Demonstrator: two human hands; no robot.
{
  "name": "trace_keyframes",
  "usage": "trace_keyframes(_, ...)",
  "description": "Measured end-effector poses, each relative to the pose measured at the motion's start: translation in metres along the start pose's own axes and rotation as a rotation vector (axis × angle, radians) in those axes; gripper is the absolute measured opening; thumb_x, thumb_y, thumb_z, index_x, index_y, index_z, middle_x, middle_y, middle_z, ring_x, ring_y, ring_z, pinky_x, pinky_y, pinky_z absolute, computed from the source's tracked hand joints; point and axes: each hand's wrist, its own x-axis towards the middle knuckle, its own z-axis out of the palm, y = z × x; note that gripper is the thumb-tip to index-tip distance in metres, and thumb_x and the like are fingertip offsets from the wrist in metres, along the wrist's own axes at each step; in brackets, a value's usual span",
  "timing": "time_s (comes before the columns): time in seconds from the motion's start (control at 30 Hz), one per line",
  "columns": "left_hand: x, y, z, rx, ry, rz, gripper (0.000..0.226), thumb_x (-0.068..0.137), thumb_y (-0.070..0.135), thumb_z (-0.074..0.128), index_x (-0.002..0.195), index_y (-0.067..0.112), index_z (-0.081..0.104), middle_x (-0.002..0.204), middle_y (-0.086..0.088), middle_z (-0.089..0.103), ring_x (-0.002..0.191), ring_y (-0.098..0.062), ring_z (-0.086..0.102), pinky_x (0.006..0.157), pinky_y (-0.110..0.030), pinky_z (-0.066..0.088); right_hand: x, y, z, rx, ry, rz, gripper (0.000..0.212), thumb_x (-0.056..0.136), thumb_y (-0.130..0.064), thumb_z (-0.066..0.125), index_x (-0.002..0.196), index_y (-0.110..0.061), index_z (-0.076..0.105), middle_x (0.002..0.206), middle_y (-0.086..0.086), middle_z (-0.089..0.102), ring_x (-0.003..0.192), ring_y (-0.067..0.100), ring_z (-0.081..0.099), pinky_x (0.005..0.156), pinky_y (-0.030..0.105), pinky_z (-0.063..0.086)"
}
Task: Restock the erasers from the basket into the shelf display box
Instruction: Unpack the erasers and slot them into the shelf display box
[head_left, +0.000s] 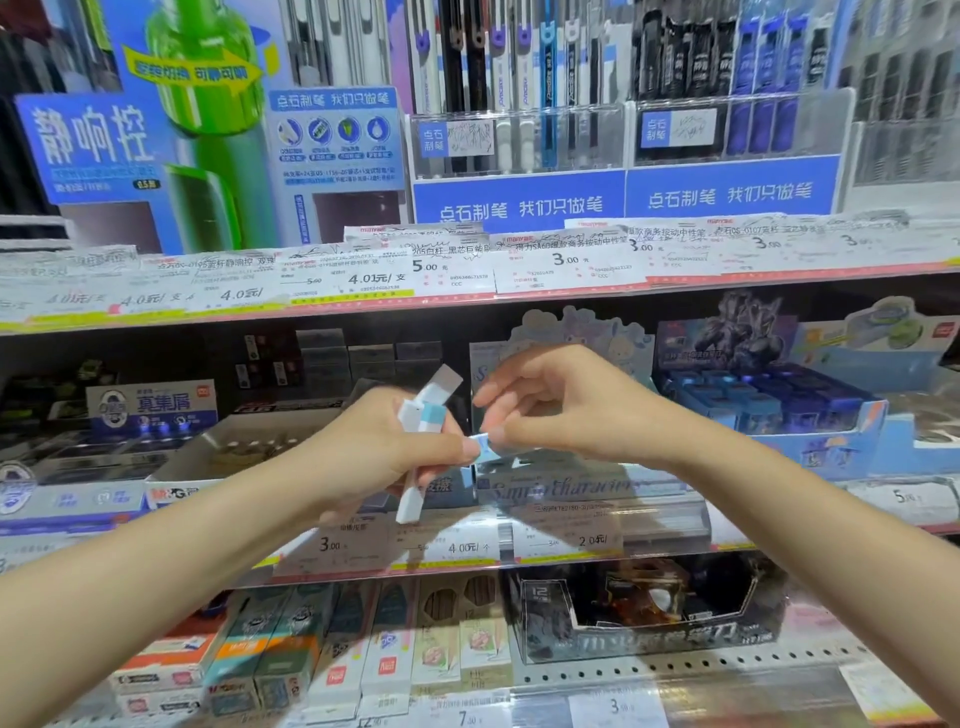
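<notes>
**Erasers in hand at shelf**

Left hand (395, 457) gripped several white-and-blue erasers (423, 415), fingers curled round the bunch. Right hand (550, 400) pinched 1 small eraser (482, 448) at its fingertips, just beside left thumb. Both hands were held in front of the display box (587, 486) on the middle shelf (467, 564).
</notes>
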Motion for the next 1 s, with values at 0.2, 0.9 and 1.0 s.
trace_keyframes(0.2, 0.001, -0.004, 0.001, 0.05, 0.001, 0.061, 0.015, 0.078, 0.021, 0.071, 0.066, 0.01, 0.071, 0.043, 0.0, 0.049, 0.04, -0.008, 0.041, 0.041, -0.015, 0.034, 0.002, 0.001, -0.01, -0.164, -0.14, 0.038, 0.024, 0.085, -0.008, 0.063, 0.108, -0.012, 0.065, 0.085, 0.004, 0.065, 0.075, 0.007, 0.057, 0.074, 0.022, 0.048)
trace_keyframes(0.9, -0.001, -0.023, 0.001, 0.783, -0.251, 0.167, 0.057, 0.085, 0.015, 0.054, 0.136, 0.037, 0.04, 0.137, 0.024, 0.042, 0.09, 0.014, 0.057, 0.084, -0.008, 0.044, 0.008, 0.046, 0.018, -0.028, 0.39, -0.126, 0.036, 0.08, -0.003, 0.065, 0.093, -0.037, 0.058, 0.079, -0.006, 0.058, 0.08, 0.016, 0.058, 0.075, 0.02, 0.047)
trace_keyframes(1.0, -0.001, -0.023, 0.0, 0.789, -0.258, 0.17, 0.057, 0.085, 0.015, 0.054, 0.136, 0.036, 0.041, 0.138, 0.02, 0.047, 0.108, 0.009, 0.052, 0.093, -0.013, 0.041, 0.008, 0.049, 0.018, -0.037, 0.387, -0.12, 0.035, 0.081, -0.006, 0.065, 0.095, -0.037, 0.059, 0.08, -0.006, 0.06, 0.082, 0.017, 0.058, 0.077, 0.021, 0.048)
